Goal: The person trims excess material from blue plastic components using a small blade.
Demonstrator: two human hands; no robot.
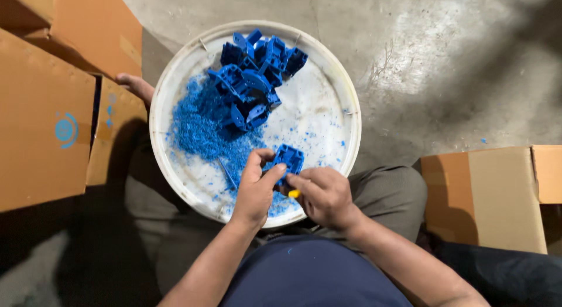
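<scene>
Now | both hands: left hand (pixel 256 190), right hand (pixel 324 194) pinching blue plastic part (pixel 288 159) | over white tub (pixel 328 116)

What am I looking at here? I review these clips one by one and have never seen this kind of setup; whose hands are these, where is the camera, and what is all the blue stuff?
There is no machine here. One camera sits on a person's head and looks down, so the two bare arms coming up from the bottom are that person's own. They sit on a concrete floor with a round white basin resting across their lap. In the basin lie a pile of blue plastic parts and a spread of blue shavings. The left hand grips one blue plastic piece over the basin's near edge. The right hand is closed around a small tool with a yellow end, pressed up against that piece; most of the tool is hidden. Cardboard boxes stand on both sides, and a bare foot shows beside the basin.
</scene>
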